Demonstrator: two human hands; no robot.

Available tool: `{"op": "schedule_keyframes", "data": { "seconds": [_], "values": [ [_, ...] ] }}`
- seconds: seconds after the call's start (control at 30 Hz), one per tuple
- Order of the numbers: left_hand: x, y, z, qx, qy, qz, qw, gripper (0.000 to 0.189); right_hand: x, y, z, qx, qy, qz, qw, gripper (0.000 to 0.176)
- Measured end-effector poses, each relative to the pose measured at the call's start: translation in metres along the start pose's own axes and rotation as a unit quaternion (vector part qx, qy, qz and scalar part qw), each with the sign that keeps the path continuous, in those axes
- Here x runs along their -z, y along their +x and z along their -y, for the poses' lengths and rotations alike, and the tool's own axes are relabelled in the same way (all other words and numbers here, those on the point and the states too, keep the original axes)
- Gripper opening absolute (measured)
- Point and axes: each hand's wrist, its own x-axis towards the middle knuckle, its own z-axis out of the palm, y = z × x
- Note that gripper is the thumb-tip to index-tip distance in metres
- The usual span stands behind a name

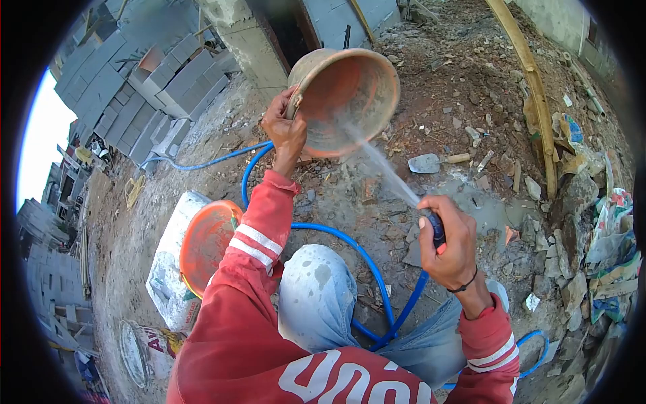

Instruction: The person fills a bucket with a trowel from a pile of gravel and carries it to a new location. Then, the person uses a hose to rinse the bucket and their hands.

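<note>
An orange bucket (350, 101), coated with grey cement residue, is tilted with its mouth toward the lower right. My left hand (286, 131) grips its rim on the left side. On the right, my right hand (449, 242) is closed around the dark nozzle (435, 229) of a blue hose (343, 236). A spray of water (383, 165) runs from the nozzle into the bucket. The hose loops over the ground between my knees and behind my left forearm.
A second orange bucket (205, 242) and a white sack (168, 269) lie at the left. A trowel (431, 162) rests on the ground beyond the nozzle. Grey blocks (182, 81) are stacked upper left; rubble, a wooden pole (535, 87) and debris lie right. A paint pail (134, 353) stands lower left.
</note>
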Motion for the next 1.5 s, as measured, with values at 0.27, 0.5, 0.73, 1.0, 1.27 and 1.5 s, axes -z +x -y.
{"op": "schedule_keyframes", "data": {
  "seconds": [0.27, 0.5, 0.73, 1.0, 1.27, 1.5],
  "values": [
    [-0.003, -0.014, -0.001, 0.107, -0.071, 0.014, 0.992, 0.011, -0.003, -0.001, -0.004, 0.008, 0.039, -0.045, 0.998, 0.026],
    [-0.003, -0.025, -0.002, 0.175, -0.039, 0.029, 0.983, 0.024, -0.003, -0.002, 0.004, 0.048, 0.043, -0.032, 0.997, 0.026],
    [-0.006, -0.030, -0.009, 0.151, -0.059, 0.044, 0.986, 0.017, -0.003, 0.001, -0.001, 0.035, 0.033, -0.033, 0.998, 0.026],
    [-0.003, -0.031, -0.006, 0.161, -0.063, 0.059, 0.983, 0.016, 0.006, 0.005, -0.004, 0.014, 0.020, -0.068, 0.997, 0.023],
    [0.020, -0.040, 0.018, 0.098, -0.046, 0.086, 0.990, 0.008, 0.018, 0.001, -0.017, -0.040, 0.025, -0.137, 0.989, 0.020],
    [0.057, -0.049, 0.048, 0.128, -0.103, 0.116, 0.980, 0.013, 0.018, 0.006, -0.008, -0.023, 0.040, -0.100, 0.994, 0.023]
  ]
}}
